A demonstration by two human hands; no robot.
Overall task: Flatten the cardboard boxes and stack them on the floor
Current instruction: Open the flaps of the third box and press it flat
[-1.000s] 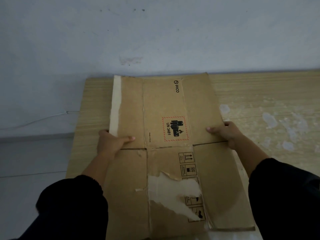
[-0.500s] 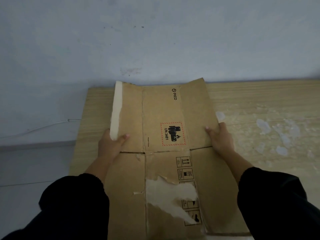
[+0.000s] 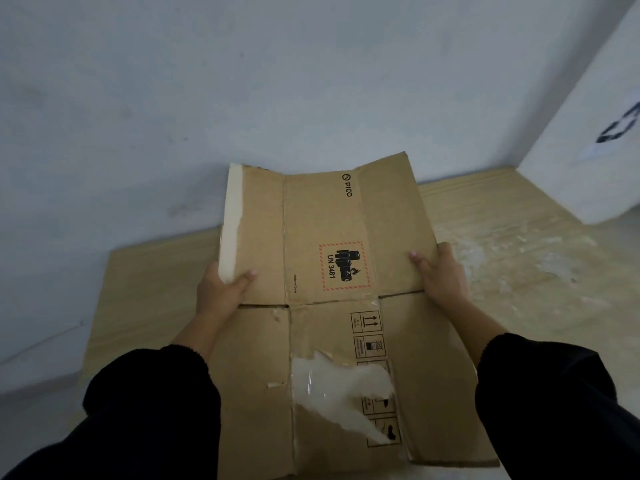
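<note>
1. A flattened cardboard box (image 3: 332, 306) is held over a pale wood-grain board (image 3: 145, 289) lying against a grey-white wall (image 3: 277, 81); whether the box touches the board cannot be told.
2. The left hand (image 3: 221, 289) is closed on the box's left edge, thumb on top beside a white torn strip (image 3: 230, 223); the other fingers are hidden under the cardboard.
3. The right hand (image 3: 440, 275) is clamped on the right edge, thumb laid on the face, remaining fingers out of sight beneath.
4. Both forearms are covered by black sleeves (image 3: 156, 410).
5. A red-hatched UN 3481 label (image 3: 344, 266) and PICO lettering (image 3: 347, 187) are printed on the far panel; a white torn patch (image 3: 339, 389) partly covers the handling symbols on the near panel.
6. White blotches (image 3: 512, 261) are scattered on the board to the right.
7. A white object with a dark mark (image 3: 599, 133) is cut off at the right edge and cannot be identified.
8. The box's near edge runs out of view at the bottom.
</note>
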